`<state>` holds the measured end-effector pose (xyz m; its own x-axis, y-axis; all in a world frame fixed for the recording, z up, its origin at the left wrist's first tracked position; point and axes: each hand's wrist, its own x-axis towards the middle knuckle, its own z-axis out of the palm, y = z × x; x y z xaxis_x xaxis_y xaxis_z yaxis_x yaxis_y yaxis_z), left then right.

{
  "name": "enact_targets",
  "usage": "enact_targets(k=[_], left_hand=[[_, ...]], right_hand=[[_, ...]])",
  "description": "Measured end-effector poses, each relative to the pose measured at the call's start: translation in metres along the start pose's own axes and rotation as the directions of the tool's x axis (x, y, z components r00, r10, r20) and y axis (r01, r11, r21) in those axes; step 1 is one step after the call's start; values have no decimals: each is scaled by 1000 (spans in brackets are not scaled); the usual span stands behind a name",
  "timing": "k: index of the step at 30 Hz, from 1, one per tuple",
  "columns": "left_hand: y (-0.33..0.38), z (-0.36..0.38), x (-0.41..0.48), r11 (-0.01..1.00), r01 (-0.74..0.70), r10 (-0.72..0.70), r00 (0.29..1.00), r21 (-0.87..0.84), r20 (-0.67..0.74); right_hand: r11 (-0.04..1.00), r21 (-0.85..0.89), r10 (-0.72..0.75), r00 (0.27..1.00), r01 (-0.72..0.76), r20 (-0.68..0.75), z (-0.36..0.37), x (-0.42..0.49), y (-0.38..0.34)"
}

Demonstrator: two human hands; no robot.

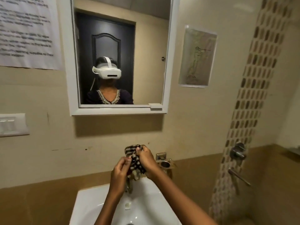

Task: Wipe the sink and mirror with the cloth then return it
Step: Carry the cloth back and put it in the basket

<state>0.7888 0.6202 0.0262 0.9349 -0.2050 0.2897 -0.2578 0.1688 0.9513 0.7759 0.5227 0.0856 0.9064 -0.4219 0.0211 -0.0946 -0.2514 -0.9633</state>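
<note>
1. Checked cloth (135,161) bunched above the sink's (90,202) back edge, over the tap.
2. Left hand (119,172) pinches its lower part; right hand (146,161) grip clenched round the top, probably wringing.
3. Mirror (120,54) wipe and cloth return apparently pending; sink status unclear.

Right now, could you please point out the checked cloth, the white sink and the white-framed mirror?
checked cloth (136,165): head view, bunched middle.
white sink (86,207): head view, bare left rim.
white-framed mirror (118,111): head view, bottom frame.

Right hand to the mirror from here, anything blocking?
Probably yes: nothing stands between the right hand and the mirror above it. But both hands grip the cloth, so the left hand must release first.
</note>
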Motion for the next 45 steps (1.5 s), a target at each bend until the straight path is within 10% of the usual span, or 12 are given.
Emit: enact_targets(k=[4,9,13,18,25,28,31,37,45], left_hand=[[-5,20,-6,999,23,-20,997,-34,72],[2,29,7,951,-99,-14,933,293,360],[12,48,18,812,-270,-166,743,517,649],[22,107,11,784,-403,-188,571,472,799],[24,221,-45,951,-173,-136,511,257,848],[22,278,-74,937,-218,-178,370,272,912],[17,312,-96,930,-254,-154,390,267,908],[9,450,-202,968,246,-56,394,-47,918],[37,608,-368,930,362,-22,226,-62,974]], right_hand=[[953,249,160,984,-175,81,-16,-14,21],[937,-312,202,972,-156,120,-72,-27,46],[891,-416,-95,971,181,220,-110,-40,60],[943,-252,-168,965,217,202,-160,-65,77],[916,-385,-151,986,115,-64,-273,-123,118],[891,-441,-269,911,111,-313,-333,-159,130],[900,-429,-267,875,77,-405,-370,-188,138],[920,-392,-270,715,-7,-645,-480,-280,174],[879,-325,-209,331,-348,-920,-588,-420,223]])
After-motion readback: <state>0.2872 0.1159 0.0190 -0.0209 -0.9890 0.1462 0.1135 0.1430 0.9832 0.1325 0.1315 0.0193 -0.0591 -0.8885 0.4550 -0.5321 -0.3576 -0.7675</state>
